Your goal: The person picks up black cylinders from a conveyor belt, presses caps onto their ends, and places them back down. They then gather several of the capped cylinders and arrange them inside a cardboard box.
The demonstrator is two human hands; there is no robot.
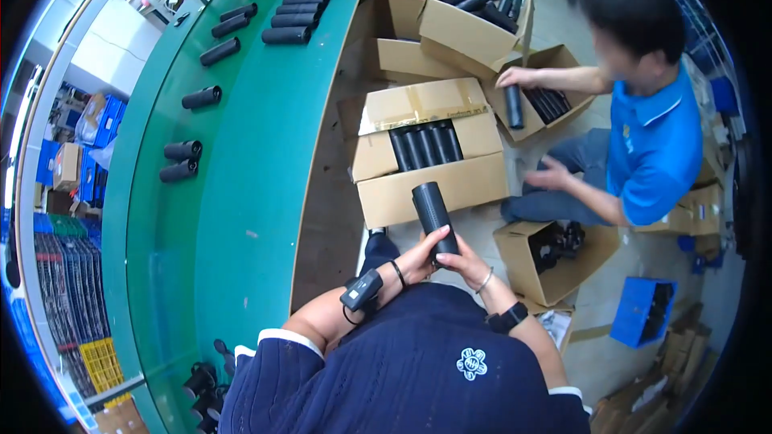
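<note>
A black ribbed cylinder [433,209] is held in front of my body, tilted, between my two hands. My left hand [424,255] wraps its lower part from the left, thumb lying along the side. At the bottom end, my right hand [468,263] grips it from the right. Just beyond stands an open cardboard box [434,197] with a row of similar black cylinders [425,145] inside. I cannot make out what the cylinder's far end looks like inside.
To the left runs a long green table [249,185] bearing several black cylinders [201,96]. At right, a person in a blue shirt [655,145] handles a cylinder [514,106] over another box. More boxes [474,24] stand behind; a box of dark parts [523,265] and a blue bin [635,312] are on the floor.
</note>
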